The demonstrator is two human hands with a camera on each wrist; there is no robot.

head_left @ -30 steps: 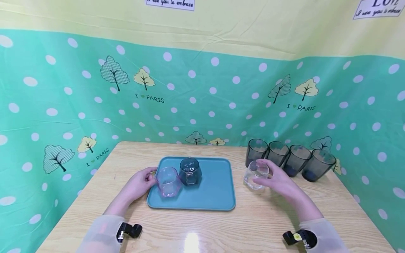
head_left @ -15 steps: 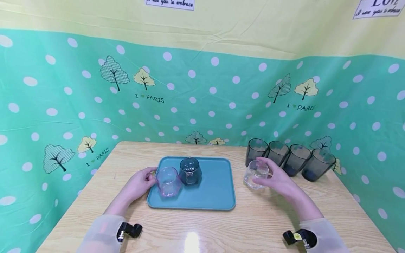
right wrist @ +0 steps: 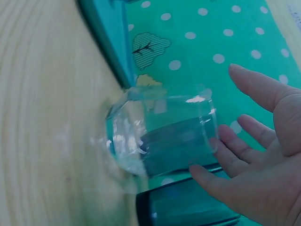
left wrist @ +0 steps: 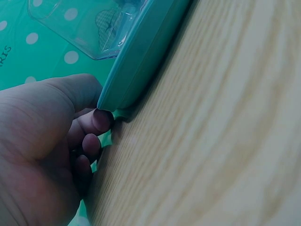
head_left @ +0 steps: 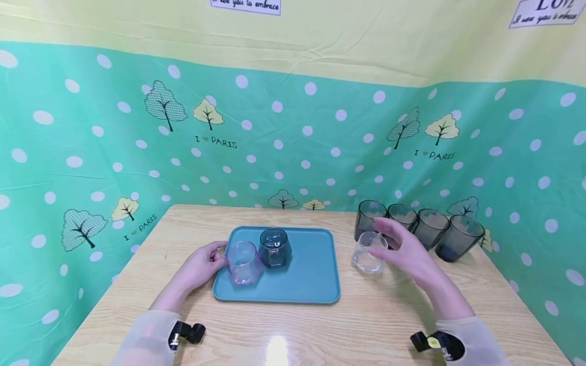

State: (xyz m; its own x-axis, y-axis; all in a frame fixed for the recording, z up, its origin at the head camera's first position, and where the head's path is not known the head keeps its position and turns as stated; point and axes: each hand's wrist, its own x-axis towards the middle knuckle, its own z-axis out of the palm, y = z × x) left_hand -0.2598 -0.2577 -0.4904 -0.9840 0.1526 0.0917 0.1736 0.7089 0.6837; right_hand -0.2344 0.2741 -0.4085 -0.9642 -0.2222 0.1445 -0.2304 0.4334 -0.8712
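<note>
My left hand (head_left: 200,267) pinches the left rim of the blue tray (head_left: 312,277); in the left wrist view the thumb lies over the edge, fingertips beneath it. A pinkish clear glass (head_left: 243,270) stands on the tray beside that hand. Right of it, also on the tray, is a dark grey faceted glass (head_left: 275,252). My right hand (head_left: 409,255) is at a clear faceted glass (head_left: 366,263) standing upright on the table. Its fingers are spread and loose around the rim side, not gripping; whether a fingertip still touches the glass I cannot tell.
Several tall smoky-grey tumblers (head_left: 432,229) stand in a row behind and right of the right hand, close to it. A green polka-dot cloth (head_left: 302,132) hangs behind the wooden table (head_left: 229,330).
My right hand has loosened from the clear glass, its fingers opening and shifting slightly right and up. The glass stays in place. The left hand and tray have not moved.
</note>
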